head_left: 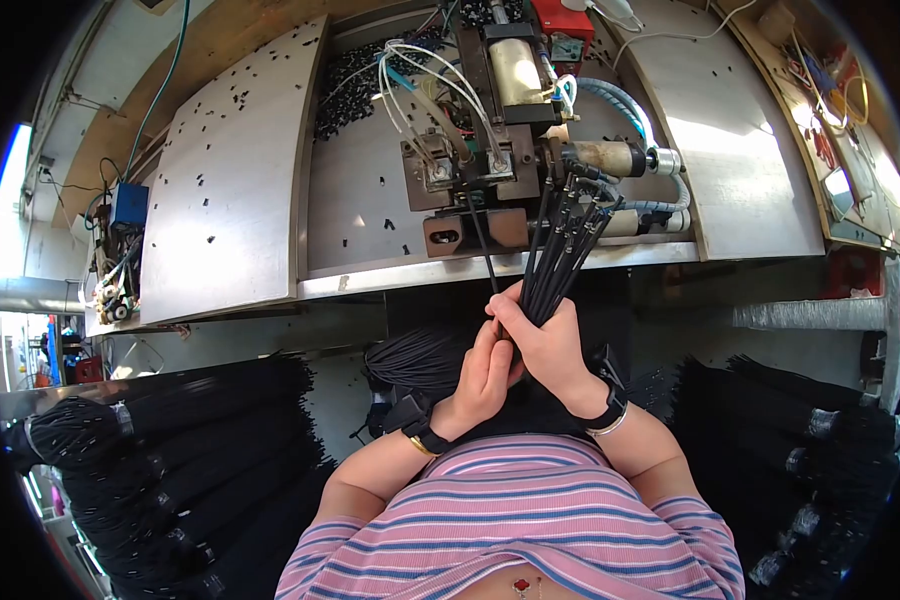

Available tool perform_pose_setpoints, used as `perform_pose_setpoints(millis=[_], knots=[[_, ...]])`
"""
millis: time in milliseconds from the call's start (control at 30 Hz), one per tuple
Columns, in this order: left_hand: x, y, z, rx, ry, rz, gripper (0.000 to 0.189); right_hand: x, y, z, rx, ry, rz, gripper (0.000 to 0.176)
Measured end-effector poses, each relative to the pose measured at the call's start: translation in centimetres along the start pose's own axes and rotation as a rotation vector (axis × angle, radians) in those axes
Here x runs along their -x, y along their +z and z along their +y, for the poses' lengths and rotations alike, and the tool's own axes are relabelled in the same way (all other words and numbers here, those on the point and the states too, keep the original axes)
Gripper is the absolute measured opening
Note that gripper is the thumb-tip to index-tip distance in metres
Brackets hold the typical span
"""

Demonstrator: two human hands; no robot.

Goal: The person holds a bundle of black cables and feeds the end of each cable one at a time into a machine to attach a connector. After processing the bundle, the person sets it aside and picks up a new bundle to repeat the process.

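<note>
My right hand is closed around a bundle of thin black cables, whose ends with small metal fittings fan out up and to the right. A single black cable runs from my fingertips up to the clamp area of a bench machine. My left hand is closed just below and left of my right hand, its fingers curled round the lower part of the black cables. Exactly which cables each hand grips is partly hidden by the fingers.
Small black pieces lie scattered over the metal worktop, with a heap behind the machine. Large bundles of black cables hang at left and right. Another bundle lies behind my left hand. Air hoses run beside the machine.
</note>
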State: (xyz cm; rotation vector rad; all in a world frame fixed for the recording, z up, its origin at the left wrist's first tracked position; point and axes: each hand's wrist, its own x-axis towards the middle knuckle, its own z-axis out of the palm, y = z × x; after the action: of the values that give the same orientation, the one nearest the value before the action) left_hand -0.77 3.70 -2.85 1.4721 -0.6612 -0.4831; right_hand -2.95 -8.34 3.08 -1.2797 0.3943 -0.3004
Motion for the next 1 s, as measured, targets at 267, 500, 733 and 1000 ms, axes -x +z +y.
perform_pose_setpoints(millis=[267, 500, 733, 1000], knots=[[0.0, -0.2, 0.3, 0.021, 0.008, 0.006, 0.041, -0.5, 0.6, -0.3, -0.008, 0.002, 0.003, 0.017], [-0.1, -0.3, 0.2, 0.011, -0.007, 0.006, 0.041, -0.6, 0.6, -0.3, -0.003, 0.032, -0.013, 0.021], [0.3, 0.2, 0.0, 0.067, -0.017, 0.043, 0.035, -0.8, -0.3, -0.2, 0.163, 0.047, -0.172, 0.026], [2.0, -3.9, 0.4, -0.423, 0.031, -0.143, 0.023, -2.7, -0.8, 3.5, 0.989, -0.285, -0.365, 0.032]])
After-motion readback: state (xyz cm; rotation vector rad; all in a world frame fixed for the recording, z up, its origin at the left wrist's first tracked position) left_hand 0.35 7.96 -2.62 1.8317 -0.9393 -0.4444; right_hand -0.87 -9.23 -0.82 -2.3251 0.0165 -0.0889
